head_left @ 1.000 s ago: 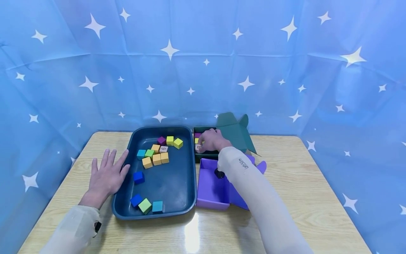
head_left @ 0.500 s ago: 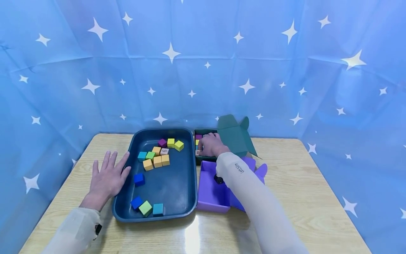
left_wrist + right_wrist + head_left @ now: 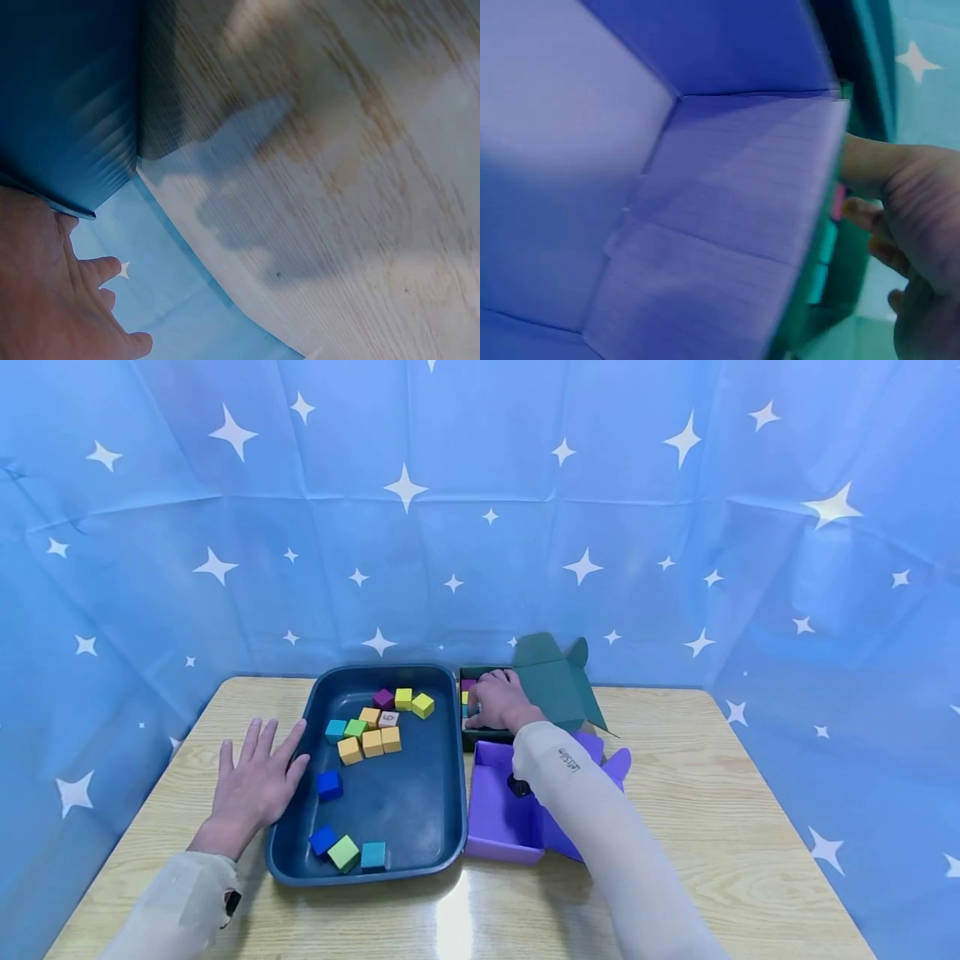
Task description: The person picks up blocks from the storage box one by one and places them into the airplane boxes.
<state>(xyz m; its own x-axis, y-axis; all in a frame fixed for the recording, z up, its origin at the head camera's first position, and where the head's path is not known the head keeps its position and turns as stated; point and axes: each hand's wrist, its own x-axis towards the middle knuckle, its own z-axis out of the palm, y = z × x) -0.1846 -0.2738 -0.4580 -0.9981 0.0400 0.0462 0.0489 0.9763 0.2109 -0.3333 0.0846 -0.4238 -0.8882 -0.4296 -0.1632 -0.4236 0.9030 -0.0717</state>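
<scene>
My left hand point(image 3: 255, 781) lies with fingers spread against the left rim of a dark blue tray point(image 3: 412, 822); in the left wrist view that hand point(image 3: 45, 277) is beside the tray's outer wall point(image 3: 67, 97). Inside a small dark green box point(image 3: 491, 735), my right hand point(image 3: 498, 702) has its fingers bent down and pinches a pale wooden block point(image 3: 466, 723), mostly hidden by the fingertips. Purple point(image 3: 468, 684) and yellow point(image 3: 465, 697) blocks sit beside the fingers. The right wrist view shows the hand point(image 3: 922, 225) reaching past a purple box wall point(image 3: 727, 172).
The tray holds orange blocks point(image 3: 372, 742), a numbered block point(image 3: 388, 719), two dark blue blocks point(image 3: 329, 785) and several others. An open purple box point(image 3: 498, 810) stands in front of the green one, under my right forearm. The green lid point(image 3: 555, 685) lies folded back.
My right hand has shifted slightly toward the front of the green box, and the pale block by its fingertips is now more covered. The left hand stays in place.
</scene>
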